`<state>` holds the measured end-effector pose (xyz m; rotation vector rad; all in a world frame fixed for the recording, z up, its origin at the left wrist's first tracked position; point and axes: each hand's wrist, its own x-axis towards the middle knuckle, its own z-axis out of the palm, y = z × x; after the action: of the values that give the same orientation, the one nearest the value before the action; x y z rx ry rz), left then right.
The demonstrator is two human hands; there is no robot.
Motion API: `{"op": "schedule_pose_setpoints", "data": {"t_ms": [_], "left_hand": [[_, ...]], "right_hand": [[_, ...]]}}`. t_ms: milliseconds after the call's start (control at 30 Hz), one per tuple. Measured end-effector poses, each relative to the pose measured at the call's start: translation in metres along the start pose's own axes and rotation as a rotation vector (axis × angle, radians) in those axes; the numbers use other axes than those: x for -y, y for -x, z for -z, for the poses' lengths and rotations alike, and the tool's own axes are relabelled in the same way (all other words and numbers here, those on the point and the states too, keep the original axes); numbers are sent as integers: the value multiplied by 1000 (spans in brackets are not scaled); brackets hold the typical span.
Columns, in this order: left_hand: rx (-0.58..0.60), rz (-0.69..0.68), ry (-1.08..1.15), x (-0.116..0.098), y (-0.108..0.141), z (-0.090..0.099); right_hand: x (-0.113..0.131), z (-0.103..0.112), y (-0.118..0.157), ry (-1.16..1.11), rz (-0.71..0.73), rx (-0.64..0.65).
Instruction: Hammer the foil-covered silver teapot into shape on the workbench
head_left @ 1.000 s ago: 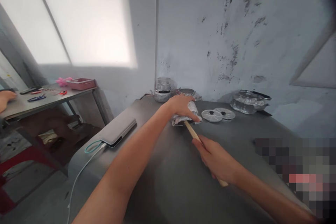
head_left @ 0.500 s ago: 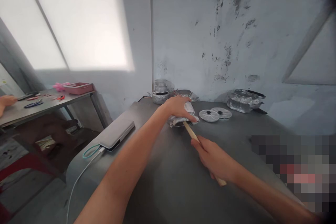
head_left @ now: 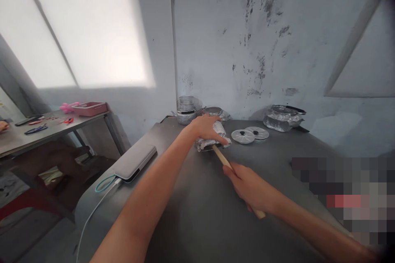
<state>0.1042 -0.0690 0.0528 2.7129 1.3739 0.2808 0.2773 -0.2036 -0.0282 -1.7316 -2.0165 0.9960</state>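
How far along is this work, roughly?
Looks done: two round silvery lids set down. In hand: a pale wooden stick in the right hand, reaching a crumpled silver-foil bundle under the left hand. What's left is unclear: both hands are occupied.

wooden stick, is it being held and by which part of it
Yes: the right hand grips the wooden stick around its lower, nearer part, leaving the very end sticking out.

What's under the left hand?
Under the left hand: a crinkled silver object, partly showing between thumb and fingers and along its near edge. The wooden stick in the right hand meets that edge. The rest, including the stick's far tip, is covered.
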Motion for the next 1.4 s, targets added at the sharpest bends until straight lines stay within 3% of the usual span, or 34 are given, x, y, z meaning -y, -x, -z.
{"op": "schedule_pose_setpoints", "data": {"t_ms": [433,767,933,1167,1400], "left_hand": [[47,25,1,3,-1,1],[30,24,12,7,-4,0],[17,9,6,7,-4,-2],[39,34,17,6,-3,0],[49,35,12,4,-2,3]], "right_hand": [[4,3,5,25,-12,6],[0,0,5,4,16,-18],[-2,0,5,43,-8,28],[6,1,9,76,16,-39],[3,2,7,112,-12,25]]}}
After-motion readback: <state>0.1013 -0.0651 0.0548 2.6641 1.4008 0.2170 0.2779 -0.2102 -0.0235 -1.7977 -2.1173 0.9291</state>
